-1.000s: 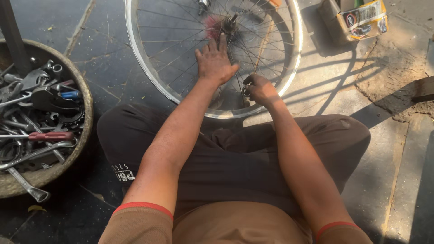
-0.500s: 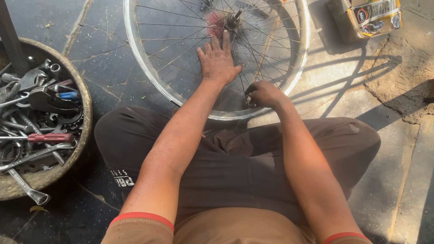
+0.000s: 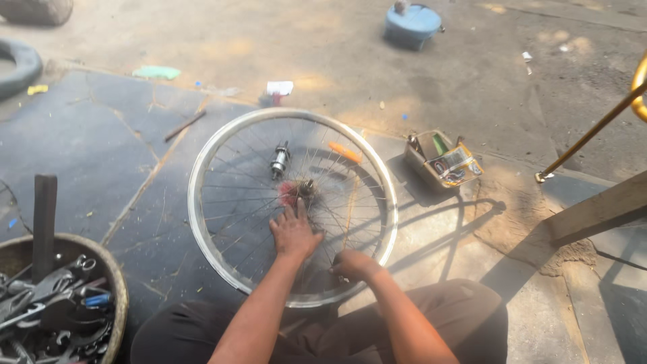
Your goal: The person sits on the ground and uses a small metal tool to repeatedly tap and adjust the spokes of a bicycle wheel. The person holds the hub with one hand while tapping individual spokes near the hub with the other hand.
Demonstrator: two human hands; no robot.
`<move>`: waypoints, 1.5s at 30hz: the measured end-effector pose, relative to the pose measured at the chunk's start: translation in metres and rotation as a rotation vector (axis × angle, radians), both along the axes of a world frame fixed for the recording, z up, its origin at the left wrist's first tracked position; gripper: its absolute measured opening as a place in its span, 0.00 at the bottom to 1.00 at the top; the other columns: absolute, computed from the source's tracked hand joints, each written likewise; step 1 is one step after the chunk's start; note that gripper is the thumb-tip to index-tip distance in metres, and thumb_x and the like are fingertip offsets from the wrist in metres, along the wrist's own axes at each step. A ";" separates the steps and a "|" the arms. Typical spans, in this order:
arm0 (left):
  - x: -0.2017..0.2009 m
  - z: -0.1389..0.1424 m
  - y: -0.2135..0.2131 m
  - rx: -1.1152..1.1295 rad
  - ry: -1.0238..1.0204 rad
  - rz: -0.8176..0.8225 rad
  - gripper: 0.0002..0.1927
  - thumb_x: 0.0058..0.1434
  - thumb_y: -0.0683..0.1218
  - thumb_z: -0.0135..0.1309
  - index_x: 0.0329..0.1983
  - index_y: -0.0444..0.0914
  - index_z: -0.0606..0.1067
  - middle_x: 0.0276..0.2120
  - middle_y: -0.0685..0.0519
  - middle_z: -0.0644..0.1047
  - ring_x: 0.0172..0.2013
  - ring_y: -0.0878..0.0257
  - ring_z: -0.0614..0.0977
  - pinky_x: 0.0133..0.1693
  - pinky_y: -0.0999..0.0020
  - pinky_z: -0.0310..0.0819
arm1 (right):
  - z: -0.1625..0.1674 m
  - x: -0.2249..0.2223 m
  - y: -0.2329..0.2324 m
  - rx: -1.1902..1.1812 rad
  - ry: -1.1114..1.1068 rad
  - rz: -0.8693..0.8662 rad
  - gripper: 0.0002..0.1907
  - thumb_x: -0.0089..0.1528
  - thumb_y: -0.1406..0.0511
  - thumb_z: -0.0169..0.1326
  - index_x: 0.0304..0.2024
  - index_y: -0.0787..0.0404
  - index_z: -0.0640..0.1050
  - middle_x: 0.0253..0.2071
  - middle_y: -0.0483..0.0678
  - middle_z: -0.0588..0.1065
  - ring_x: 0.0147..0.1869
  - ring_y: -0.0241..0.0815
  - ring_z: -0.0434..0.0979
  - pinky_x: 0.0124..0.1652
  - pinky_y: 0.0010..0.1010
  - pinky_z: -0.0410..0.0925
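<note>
silver and thin-spoked, the bicycle wheel (image 3: 292, 205) lies flat on the dark cracked pavement just in front of the person's knees. the left hand (image 3: 293, 233) rests on the spokes with its palm down and fingers spread, the fingertips reaching toward the hub (image 3: 304, 190) and a reddish patch beside it. the right hand (image 3: 353, 264) is curled into a loose fist over the spokes near the rim's close edge — whether it grips a spoke or a small tool cannot be told. a separate metal hub part (image 3: 280, 160) lies inside the wheel, apart from both hands. at the left sits a round basket (image 3: 116, 283) piled with wrenches — grey, greasy steel. beyond the wheel stands a small open box (image 3: 443, 162) of oddments, and farther off a blue round container (image 3: 412, 23).
</note>
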State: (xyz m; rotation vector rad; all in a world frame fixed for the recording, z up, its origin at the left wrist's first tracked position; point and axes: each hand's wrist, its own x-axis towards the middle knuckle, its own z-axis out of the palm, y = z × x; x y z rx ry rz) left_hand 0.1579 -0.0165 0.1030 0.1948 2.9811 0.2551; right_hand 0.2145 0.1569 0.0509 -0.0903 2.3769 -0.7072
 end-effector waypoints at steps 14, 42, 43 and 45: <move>0.011 0.012 0.010 -0.037 -0.014 -0.012 0.61 0.54 0.74 0.58 0.79 0.42 0.45 0.68 0.39 0.60 0.66 0.44 0.65 0.64 0.40 0.52 | 0.007 0.020 0.002 0.055 0.016 0.038 0.17 0.58 0.56 0.61 0.45 0.57 0.83 0.44 0.52 0.83 0.48 0.47 0.83 0.47 0.39 0.73; 0.031 0.031 0.020 -0.041 -0.073 0.029 0.62 0.51 0.74 0.62 0.80 0.46 0.46 0.68 0.44 0.64 0.64 0.47 0.70 0.61 0.50 0.65 | -0.033 0.069 -0.030 0.286 0.820 -0.146 0.05 0.60 0.63 0.57 0.34 0.56 0.81 0.35 0.52 0.81 0.40 0.54 0.83 0.39 0.44 0.75; 0.032 0.030 0.018 -0.040 -0.068 0.022 0.62 0.51 0.74 0.62 0.80 0.46 0.46 0.67 0.44 0.64 0.65 0.48 0.70 0.61 0.50 0.65 | -0.031 0.068 -0.026 0.306 0.727 -0.123 0.09 0.58 0.58 0.59 0.34 0.57 0.82 0.35 0.53 0.81 0.41 0.54 0.83 0.40 0.44 0.75; 0.033 0.026 0.011 -0.041 -0.055 0.014 0.63 0.51 0.74 0.62 0.80 0.45 0.46 0.68 0.43 0.64 0.64 0.48 0.70 0.61 0.49 0.64 | -0.022 0.065 -0.020 0.337 0.521 -0.058 0.21 0.54 0.49 0.65 0.33 0.59 0.82 0.37 0.55 0.80 0.43 0.54 0.83 0.42 0.43 0.75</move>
